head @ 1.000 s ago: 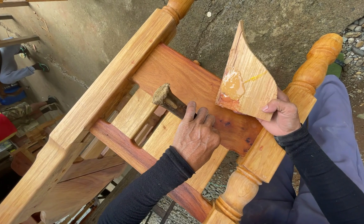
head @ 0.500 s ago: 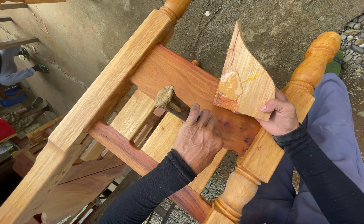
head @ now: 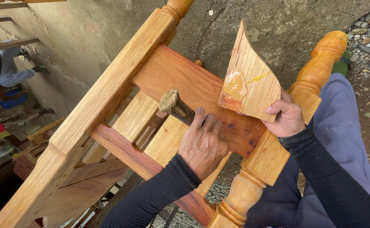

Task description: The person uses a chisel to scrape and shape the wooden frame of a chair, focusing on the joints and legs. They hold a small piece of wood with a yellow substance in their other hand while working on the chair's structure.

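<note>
The left hand (head: pixel 202 145) is gripping a dark-handled tool (head: pixel 177 107) — its worn head pointing up-left, just above the reddish rail (head: pixel 193 90). The right hand (head: pixel 287 118) is pinching a curved wooden piece (head: pixel 252 78) by its lower edge, standing it upright on that rail beside the turned post (head: pixel 307 93) — glue smear facing the camera.

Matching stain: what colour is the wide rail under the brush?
Reddish-brown rail, darker than the golden posts; head view.
</note>
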